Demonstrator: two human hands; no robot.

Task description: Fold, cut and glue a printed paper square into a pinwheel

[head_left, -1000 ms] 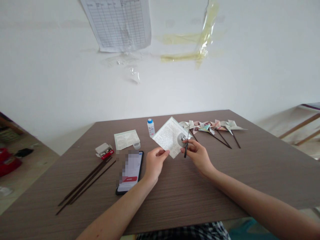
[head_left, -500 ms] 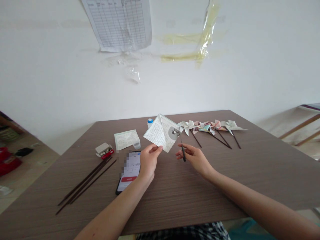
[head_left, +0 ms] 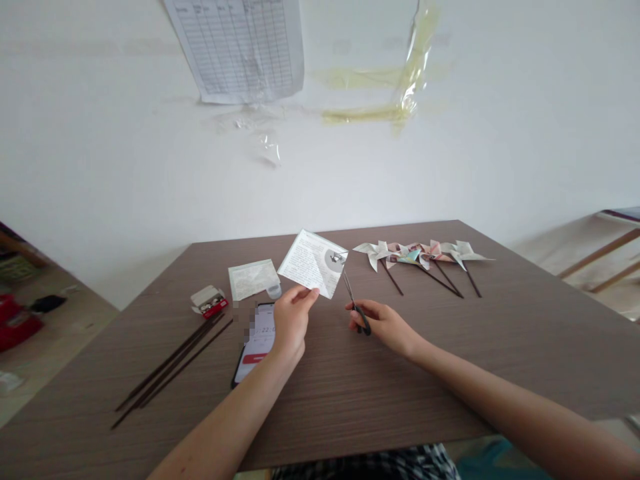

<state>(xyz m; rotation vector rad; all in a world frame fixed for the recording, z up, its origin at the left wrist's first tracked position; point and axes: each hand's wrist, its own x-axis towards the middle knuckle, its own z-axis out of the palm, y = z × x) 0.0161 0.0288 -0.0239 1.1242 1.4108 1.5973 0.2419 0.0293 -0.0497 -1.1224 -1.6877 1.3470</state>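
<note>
Between thumb and fingers, my left hand pinches the lower corner of a square sheet of printed paper, tilted above the table. The sheet bears lines of text, diagonal creases and a grey round picture near its right corner. My right hand is closed around the dark handles of a pair of scissors. Its blades point up beside the paper's right edge; whether they touch it I cannot tell. Several paper pinwheels on dark sticks lie behind and to the right.
A phone lies left of my left hand. Farther left are dark sticks, a small red-and-white box and a stack of paper with a small clear plastic piece. A white wall stands behind the table.
The paper and my left hand have shifted left, and the sheet has turned slightly. The scissors have moved a little left and down, their blades now leaning left. The blue-capped bottle is hidden behind the paper.
</note>
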